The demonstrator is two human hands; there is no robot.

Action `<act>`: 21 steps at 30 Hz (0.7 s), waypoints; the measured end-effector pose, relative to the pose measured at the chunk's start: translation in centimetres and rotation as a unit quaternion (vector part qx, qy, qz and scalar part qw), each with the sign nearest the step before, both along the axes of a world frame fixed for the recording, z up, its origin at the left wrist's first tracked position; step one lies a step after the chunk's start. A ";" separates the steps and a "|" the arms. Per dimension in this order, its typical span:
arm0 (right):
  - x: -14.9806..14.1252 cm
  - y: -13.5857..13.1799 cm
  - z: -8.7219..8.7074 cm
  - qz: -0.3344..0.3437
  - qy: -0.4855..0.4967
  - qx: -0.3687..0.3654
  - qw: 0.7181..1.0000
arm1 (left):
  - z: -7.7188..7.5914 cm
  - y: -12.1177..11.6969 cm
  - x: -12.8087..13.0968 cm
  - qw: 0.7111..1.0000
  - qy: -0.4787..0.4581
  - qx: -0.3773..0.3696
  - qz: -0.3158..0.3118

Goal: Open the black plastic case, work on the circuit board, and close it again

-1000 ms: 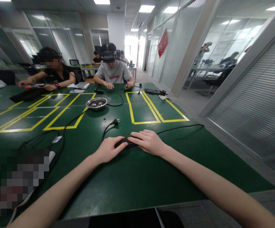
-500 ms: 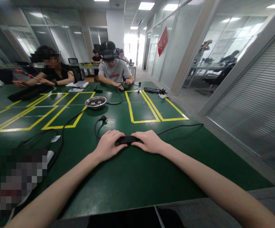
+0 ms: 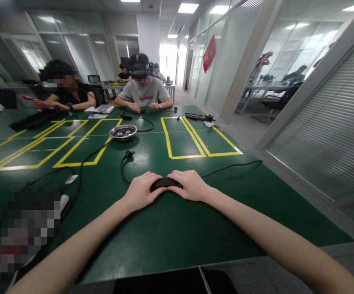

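My left hand (image 3: 143,189) and right hand (image 3: 191,185) grip opposite ends of a black block (image 3: 164,183) over the green surface (image 3: 171,232). A black cord (image 3: 122,170) curves from my left hand to a plug (image 3: 129,154); a metal bowl (image 3: 123,138) sits beyond.

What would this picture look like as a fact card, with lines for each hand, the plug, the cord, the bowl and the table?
Left hand: gripping one end of a black power adapter
Right hand: gripping the other end
Plug: black, on a curved cord
Thin cord: stretching off to the right
Metal bowl: holding small shiny metal pieces
Table: green, marked with yellow tape
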State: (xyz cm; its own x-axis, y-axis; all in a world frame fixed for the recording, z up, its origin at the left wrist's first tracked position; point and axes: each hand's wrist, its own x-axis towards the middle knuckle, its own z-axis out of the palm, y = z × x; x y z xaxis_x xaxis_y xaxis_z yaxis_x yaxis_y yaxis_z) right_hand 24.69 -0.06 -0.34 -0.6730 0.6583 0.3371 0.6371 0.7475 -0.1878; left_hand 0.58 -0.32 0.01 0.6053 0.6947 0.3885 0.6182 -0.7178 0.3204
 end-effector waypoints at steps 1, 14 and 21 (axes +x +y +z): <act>0.0 0.0 0.0 0.011 0.004 -0.001 1.000 | 0.1 -0.1 0.0 1.000 0.003 -0.003 -0.005; 0.2 0.5 0.6 0.019 -0.110 0.054 0.992 | -0.6 -0.3 0.1 0.999 -0.031 0.033 0.021; 6.0 4.9 0.1 -0.258 0.109 0.045 0.959 | -0.5 0.0 -0.3 0.994 -0.035 0.102 0.003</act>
State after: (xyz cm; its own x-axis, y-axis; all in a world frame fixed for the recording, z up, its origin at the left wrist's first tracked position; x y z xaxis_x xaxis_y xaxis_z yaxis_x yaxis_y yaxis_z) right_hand 30.65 4.85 -0.28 -0.1726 0.8460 0.5044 0.8794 0.3631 -0.3080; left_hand 0.32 -0.29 -0.46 0.5678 0.6008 0.5627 0.6038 -0.7686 0.2113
